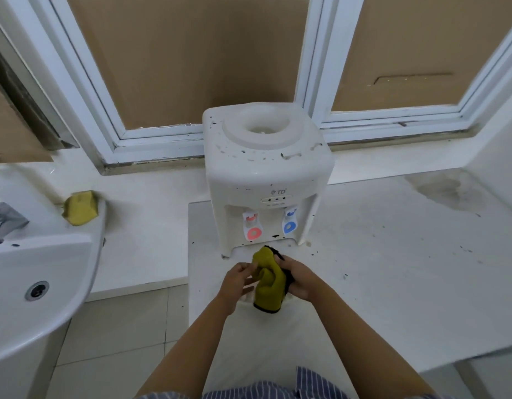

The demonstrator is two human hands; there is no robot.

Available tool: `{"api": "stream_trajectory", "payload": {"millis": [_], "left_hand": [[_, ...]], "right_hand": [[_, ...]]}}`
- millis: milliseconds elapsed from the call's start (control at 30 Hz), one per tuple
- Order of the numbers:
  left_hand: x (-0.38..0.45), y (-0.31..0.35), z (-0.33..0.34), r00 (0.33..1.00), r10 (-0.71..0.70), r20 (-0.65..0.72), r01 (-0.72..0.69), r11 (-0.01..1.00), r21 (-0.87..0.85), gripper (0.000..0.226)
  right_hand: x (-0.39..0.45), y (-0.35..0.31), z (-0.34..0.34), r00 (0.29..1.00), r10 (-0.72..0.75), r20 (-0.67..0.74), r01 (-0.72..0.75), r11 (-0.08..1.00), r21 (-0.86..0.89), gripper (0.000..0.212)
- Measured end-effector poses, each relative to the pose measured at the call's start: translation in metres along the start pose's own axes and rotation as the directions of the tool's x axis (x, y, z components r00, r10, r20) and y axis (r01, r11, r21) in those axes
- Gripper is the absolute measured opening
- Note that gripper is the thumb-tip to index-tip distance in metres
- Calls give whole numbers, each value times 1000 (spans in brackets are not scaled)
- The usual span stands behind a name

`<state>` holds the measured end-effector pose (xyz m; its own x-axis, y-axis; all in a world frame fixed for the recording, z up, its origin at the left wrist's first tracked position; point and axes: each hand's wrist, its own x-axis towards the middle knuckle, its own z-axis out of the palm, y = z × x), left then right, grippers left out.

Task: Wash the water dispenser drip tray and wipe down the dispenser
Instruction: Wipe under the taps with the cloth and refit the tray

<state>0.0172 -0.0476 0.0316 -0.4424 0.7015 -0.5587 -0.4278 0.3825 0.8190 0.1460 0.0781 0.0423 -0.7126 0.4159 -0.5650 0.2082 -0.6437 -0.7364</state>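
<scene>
A white tabletop water dispenser [266, 174] stands on a white counter [392, 269], speckled with dark spots, with a red tap [253, 229] and a blue tap [290, 223]. No drip tray shows under the taps. Just in front of it both hands hold a yellow-green cloth with a black edge [269, 283]. My right hand [299, 280] grips the cloth's right side. My left hand [237, 283] pinches its left fold with the fingertips.
A white sink [33, 269] with a chrome tap [4, 220] is at the left, and a yellow sponge [80, 207] lies on its rim. Behind the dispenser is a white window frame [315, 82] backed with cardboard. Tiled floor shows below left.
</scene>
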Motion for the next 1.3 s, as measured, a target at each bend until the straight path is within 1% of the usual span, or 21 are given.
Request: {"api": "stream_trajectory", "payload": {"millis": [133, 233, 300, 400, 500, 567, 633, 700, 733, 833, 900, 967, 1000, 1067, 1167, 1233, 1300], "left_hand": [[4, 3, 26, 999, 40, 21, -40, 999, -8, 31], [8, 9, 51, 997, 79, -9, -79, 996, -51, 32], [12, 14, 67, 998, 69, -5, -69, 996, -57, 34], [16, 22, 95, 996, 35, 88, -32, 999, -36, 39], [20, 31, 126, 978, 20, 209, -10, 999, -48, 52], [28, 33, 145, 977, 34, 213, -31, 999, -19, 58], [39, 34, 163, 983, 50, 177, -46, 999, -25, 56], [49, 35, 181, 990, 51, 132, -43, 997, -59, 51], [54, 36, 189, 993, 49, 111, -43, 998, -56, 50], [72, 34, 213, 997, 50, 64, -51, 999, 15, 44], [85, 32, 226, 998, 60, 28, -61, 997, 47, 33], [97, 32, 237, 997, 78, -20, -76, 995, 61, 19], [104, 32, 241, 995, 88, -45, -84, 994, 69, 17], [121, 31, 247, 990, 89, -109, -79, 993, 93, 20], [148, 31, 252, 976, 30, -214, -4, 992, 122, 29], [162, 33, 253, 972, 8, -235, 24, 991, 131, 32], [173, 37, 255, 970, 35, -241, 9, 984, 176, 39]], "right_hand": [[-20, -6, -28, 998, -48, -45, 47, 999, -20, 33], [-31, -11, -55, 992, -77, -103, 78, 997, 9, 39], [-40, -17, -73, 989, -87, -122, 92, 995, 33, 41], [-54, -31, -94, 985, -87, -152, 97, 993, 62, 40], [-68, -51, -114, 983, -86, -165, 103, 990, 93, 43], [-77, -66, -126, 986, -69, -149, 82, 993, 83, 43], [-81, -79, -142, 988, -56, -146, 55, 998, -10, 46], [-79, -89, -160, 982, -41, -182, 22, 994, -109, 52], [-77, -92, -170, 981, -32, -192, 8, 992, -127, 52], [-66, -99, -193, 980, -57, -192, 36, 993, -112, 43], [-53, -103, -207, 971, -104, -216, 90, 993, -74, 44], [-36, -105, -219, 960, -123, -252, 111, 992, -63, 44], [-27, -106, -225, 957, -127, -260, 114, 991, -66, 43], [-9, -107, -234, 954, -126, -273, 111, 991, -72, 41], [19, -111, -244, 949, -139, -282, 118, 989, -90, 35], [39, -114, -248, 942, -147, -301, 122, 987, -103, 31], [57, -121, -250, 927, -171, -333, 137, 983, -123, 27]]}}
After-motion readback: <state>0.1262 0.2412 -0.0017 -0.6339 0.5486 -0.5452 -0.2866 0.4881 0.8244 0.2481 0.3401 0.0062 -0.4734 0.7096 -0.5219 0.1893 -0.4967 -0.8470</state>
